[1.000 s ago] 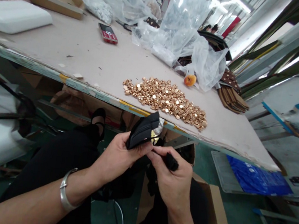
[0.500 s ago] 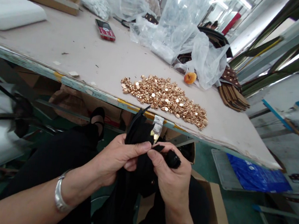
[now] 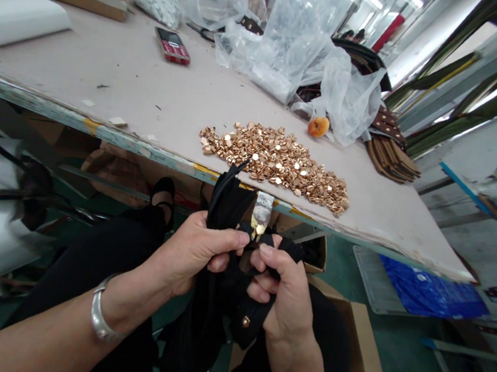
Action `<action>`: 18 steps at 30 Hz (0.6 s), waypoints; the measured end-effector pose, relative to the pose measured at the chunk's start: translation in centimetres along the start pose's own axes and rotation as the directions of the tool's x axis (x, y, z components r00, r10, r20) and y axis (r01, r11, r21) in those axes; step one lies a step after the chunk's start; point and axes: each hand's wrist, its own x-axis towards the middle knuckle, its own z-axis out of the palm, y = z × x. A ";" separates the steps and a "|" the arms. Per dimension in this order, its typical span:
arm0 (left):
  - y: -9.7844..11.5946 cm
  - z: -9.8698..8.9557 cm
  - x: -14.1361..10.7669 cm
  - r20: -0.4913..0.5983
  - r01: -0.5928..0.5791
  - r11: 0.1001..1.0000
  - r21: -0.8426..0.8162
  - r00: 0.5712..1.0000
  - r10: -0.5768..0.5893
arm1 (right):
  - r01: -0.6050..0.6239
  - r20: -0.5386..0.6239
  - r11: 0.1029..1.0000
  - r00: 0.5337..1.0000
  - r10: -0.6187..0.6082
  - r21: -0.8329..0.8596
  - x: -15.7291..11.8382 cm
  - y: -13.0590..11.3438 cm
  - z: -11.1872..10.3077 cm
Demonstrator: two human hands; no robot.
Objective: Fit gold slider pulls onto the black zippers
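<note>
One gold stud (image 3: 246, 321) now plainer on black fabric (image 3: 256, 315)

between the red phone (image 3: 172, 47) and gold pile (image 3: 276, 160) the tabletop (image 3: 135, 78) offers passage, bar small scraps (image 3: 117, 121); plastic bags (image 3: 301, 35) crowd the far side.

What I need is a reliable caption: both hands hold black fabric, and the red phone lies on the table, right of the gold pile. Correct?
Not the side: the head view shows the red phone left of the gold pile. The left hand and right hand do both hold black fabric.
</note>
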 end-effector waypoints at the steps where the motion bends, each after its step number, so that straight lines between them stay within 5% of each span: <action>1: 0.0 0.0 0.0 -0.002 0.000 1.000 0.003 1.000 0.000 | -0.004 -0.008 1.000 1.000 0.004 0.003 0.0 0.0 0.0; 18: 0.4 0.6 0.4 -0.004 -0.039 0.997 0.065 0.999 0.040 | -0.019 0.036 0.999 0.999 0.017 0.031 0.6 -0.1 0.2</action>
